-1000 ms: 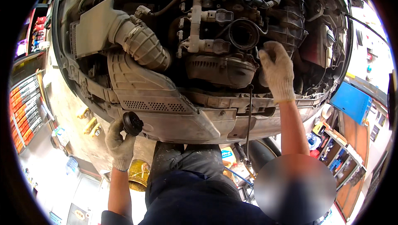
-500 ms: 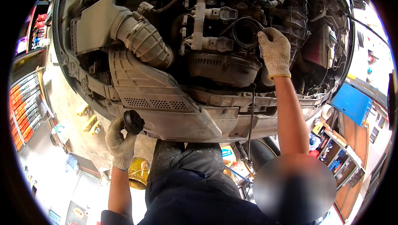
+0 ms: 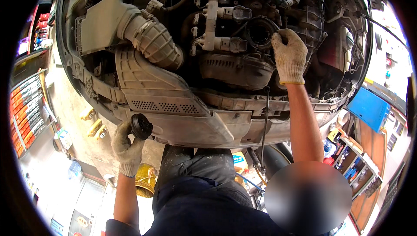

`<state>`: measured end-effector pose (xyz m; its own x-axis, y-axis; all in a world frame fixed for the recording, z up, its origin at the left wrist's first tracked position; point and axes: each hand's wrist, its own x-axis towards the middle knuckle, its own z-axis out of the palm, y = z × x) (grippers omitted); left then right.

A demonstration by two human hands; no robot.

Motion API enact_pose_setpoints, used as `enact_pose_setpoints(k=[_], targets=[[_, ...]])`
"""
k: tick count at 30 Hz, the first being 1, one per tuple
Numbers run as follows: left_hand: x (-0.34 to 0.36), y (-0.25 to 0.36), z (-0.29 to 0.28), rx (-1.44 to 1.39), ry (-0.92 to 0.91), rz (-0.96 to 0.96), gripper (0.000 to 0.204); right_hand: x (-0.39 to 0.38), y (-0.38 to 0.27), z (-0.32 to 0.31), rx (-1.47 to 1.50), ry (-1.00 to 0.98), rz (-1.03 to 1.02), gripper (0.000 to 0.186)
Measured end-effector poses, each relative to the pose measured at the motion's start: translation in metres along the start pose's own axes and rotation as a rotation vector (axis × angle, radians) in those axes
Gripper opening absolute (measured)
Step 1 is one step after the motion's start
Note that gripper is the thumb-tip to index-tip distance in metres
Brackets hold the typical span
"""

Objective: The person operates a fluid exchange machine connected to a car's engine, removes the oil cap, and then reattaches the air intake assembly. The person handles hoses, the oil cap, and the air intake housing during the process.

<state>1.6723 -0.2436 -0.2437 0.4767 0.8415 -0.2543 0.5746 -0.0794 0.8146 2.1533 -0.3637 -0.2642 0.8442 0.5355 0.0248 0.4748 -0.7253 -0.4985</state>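
My left hand (image 3: 126, 145), in a white knit work glove, grips a black round cap (image 3: 141, 127), like an oil filler cap, in front of the car's bumper. Its underside shows a smaller stepped piece. On the engine sits a black ring-shaped opening (image 3: 259, 41), perhaps a funnel's mouth. My right hand (image 3: 290, 57), gloved the same way, is at the right edge of that ring, thumb and forefinger curled together on its rim. Beside the ring lie the ignition coils (image 3: 231, 44) and a dusty engine cover (image 3: 236, 70).
A ribbed air intake hose (image 3: 154, 40) and a perforated duct (image 3: 158, 99) fill the left of the engine bay. A thin black prop (image 3: 265, 127) stands before the bumper. On the floor is a yellow bucket (image 3: 145, 181); at right, a tool shelf (image 3: 356, 162).
The view has shifted slightly. The cap in my left hand has tilted a little, and my right hand remains at the ring's rim.
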Motion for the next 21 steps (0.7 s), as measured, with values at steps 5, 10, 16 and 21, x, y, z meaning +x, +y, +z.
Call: enact_pose_setpoints(k=[5,10,16,21], targets=[[0.0,-0.004,-0.001,0.002,-0.003,0.001,0.047,-0.005,-0.007,-0.003,-0.019,0.017,-0.012,0.024],[-0.001,-0.002,-0.002,-0.006,-0.005,-0.014,0.046,-0.008,-0.011,-0.004,-0.041,0.048,-0.061,0.023],[-0.002,0.0,-0.003,-0.002,-0.008,-0.045,0.047,-0.012,-0.015,-0.001,-0.047,0.124,-0.167,0.019],[-0.003,-0.005,-0.005,-0.028,-0.016,-0.047,0.047,-0.013,-0.025,-0.003,-0.127,0.147,-0.295,0.014]])
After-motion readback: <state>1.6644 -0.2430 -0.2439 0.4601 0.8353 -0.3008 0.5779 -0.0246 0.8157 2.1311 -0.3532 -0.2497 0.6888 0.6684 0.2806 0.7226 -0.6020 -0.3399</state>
